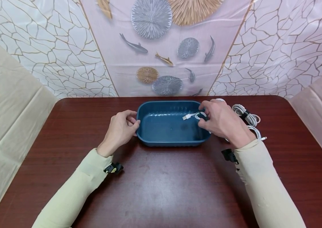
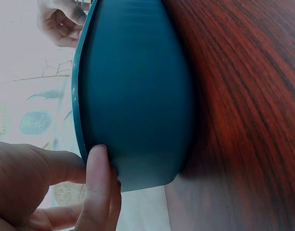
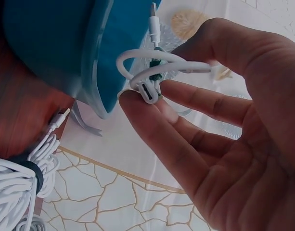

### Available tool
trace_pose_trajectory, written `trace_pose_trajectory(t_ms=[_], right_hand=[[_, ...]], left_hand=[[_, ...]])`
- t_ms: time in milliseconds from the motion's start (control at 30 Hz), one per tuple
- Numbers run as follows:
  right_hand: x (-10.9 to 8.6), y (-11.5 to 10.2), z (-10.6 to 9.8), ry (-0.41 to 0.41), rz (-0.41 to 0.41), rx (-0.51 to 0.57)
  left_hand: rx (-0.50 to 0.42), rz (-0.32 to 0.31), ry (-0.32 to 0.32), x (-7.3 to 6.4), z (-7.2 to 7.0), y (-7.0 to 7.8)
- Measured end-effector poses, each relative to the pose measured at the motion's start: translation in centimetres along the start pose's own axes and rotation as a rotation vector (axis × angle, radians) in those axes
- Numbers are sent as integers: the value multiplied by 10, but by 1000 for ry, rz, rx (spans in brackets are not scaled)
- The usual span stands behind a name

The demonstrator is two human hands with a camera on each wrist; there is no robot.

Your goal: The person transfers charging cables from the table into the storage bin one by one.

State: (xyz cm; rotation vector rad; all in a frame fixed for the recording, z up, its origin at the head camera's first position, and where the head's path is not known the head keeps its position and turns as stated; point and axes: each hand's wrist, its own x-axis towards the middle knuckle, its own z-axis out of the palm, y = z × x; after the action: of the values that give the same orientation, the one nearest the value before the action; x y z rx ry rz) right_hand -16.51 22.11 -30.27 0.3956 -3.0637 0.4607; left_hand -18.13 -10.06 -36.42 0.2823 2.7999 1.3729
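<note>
A blue plastic bin (image 1: 166, 129) sits on the table, long side toward me. My left hand (image 1: 122, 126) grips its left rim; in the left wrist view, fingers (image 2: 96, 183) lie against the outer wall. Over the bin's right end, my right hand (image 1: 220, 118) holds a short coiled white USB cable (image 1: 188, 116) between thumb and fingers. The right wrist view shows a green tie (image 3: 156, 70) round this cable, its USB plug pointing away and its other connector by a fingertip. The right hand hides part of the bin's right rim.
Several bundled white cables (image 1: 250, 118) lie on the table right of the bin, some partly hidden by the right hand. One bundle (image 3: 15, 187) has a black strap. A patterned cloth (image 1: 164, 47) hangs behind the table's back edge.
</note>
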Motion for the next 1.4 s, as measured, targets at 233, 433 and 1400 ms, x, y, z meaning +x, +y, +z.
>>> trace_pose_trajectory(t_ms=[233, 433, 1400], right_hand=[[3, -1, 2, 1, 0, 8], [4, -2, 5, -7, 10, 24], [16, -7, 12, -36, 47, 32]], left_hand=[[-3, -9, 2, 0, 0, 1], [-11, -5, -1, 0, 0, 1], [11, -11, 6, 0, 1, 2]])
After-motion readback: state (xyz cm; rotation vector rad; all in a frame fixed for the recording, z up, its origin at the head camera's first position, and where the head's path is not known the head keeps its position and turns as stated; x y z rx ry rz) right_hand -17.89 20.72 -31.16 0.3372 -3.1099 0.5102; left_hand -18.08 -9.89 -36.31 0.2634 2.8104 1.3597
